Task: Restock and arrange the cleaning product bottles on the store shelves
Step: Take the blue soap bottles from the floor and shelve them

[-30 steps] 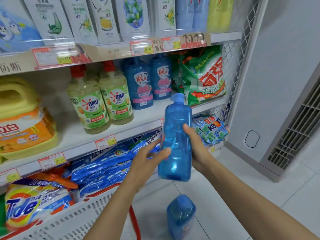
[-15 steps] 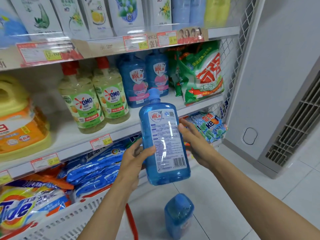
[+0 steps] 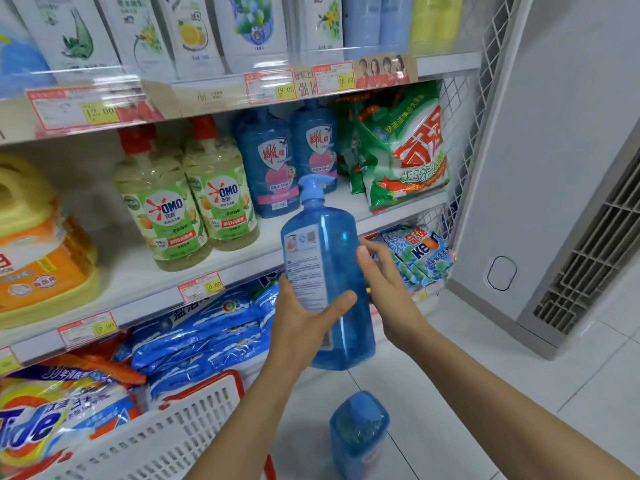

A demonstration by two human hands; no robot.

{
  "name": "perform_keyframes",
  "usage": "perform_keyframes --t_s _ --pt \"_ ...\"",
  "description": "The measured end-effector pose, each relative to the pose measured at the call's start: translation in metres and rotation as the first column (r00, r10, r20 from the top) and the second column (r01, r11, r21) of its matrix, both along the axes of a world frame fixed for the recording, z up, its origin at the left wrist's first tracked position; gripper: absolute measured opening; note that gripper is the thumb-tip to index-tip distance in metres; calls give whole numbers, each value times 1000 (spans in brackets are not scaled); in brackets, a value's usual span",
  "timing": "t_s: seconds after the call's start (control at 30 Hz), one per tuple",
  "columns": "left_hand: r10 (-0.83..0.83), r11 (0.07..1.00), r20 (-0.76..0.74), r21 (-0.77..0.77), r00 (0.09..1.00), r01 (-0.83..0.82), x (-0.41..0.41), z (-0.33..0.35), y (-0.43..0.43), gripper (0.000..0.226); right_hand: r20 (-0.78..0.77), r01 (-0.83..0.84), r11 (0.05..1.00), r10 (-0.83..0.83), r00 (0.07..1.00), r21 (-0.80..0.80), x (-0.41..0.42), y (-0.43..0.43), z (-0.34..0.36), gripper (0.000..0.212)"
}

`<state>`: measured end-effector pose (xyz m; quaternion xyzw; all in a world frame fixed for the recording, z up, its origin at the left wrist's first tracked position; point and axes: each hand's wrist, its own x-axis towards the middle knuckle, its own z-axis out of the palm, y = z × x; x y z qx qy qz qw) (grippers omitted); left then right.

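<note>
Pump bottle [image 3: 336, 258] of translucent blue plastic hangs upright in front of the white middle shelf [image 3: 131, 275], with its back label turned toward the camera. The left hand [image 3: 304, 327] grips its lower half, thumb across the label and fingers behind. The right hand [image 3: 384, 282] lies against its right side with fingers nearly straight. Two matching blue bottles [image 3: 266, 161] stand on that shelf, and another blue bottle [image 3: 358, 434] stands on the tiled floor below, near a white plastic basket [image 3: 156, 441].

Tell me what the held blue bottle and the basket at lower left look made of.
Blue bottle: likely glossy translucent plastic; its blue body is see-through and highlights streak its side. Basket: apparently matte white moulded plastic, with slotted walls and a red rim.
</note>
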<state>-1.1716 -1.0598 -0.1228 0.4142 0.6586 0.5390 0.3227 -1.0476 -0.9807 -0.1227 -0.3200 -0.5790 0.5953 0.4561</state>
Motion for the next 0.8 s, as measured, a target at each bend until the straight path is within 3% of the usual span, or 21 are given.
perform_keyframes --t_s 0.1,0.17,0.23,0.3,0.43,0.53,0.63,0.73,0.8 --pt "-44 999 276 24 960 39 -10 -1 -7 68 30 -47 999 48 998 -12 3 12 1 42" --pt "-160 987 364 27 918 161 -12 -6 -13 69 41 -138 987 142 989 -84 1 15 -5 60" --pt "-240 967 385 19 891 252 -9 -9 -17 73 -48 -245 945 240 970 -219 -2 11 -8 65" --pt "-283 951 342 -21 896 308 -7 -9 -18 66 -169 -268 920 227 959 -286 -5 9 -11 64" --pt "-266 960 67 -69 962 271 -11 -7 -12 33 -239 -79 963 16 971 -256 -1 16 -13 72" --pt "-177 982 -9 -67 984 177 -4 -3 1 66 -124 69 986 -88 988 -150 3 20 -13 84" --pt "-76 993 -41 -90 996 72 5 -3 18 87 5 81 996 -81 997 -23 6 20 -14 92" --pt "-30 999 -32 -43 999 29 8 -12 27 85 99 -2 1000 4 995 -22 23 29 7 71" --pt "-41 999 -94 -31 995 38 12 -16 27 75 159 14 1000 -18 987 25 41 42 34 73"
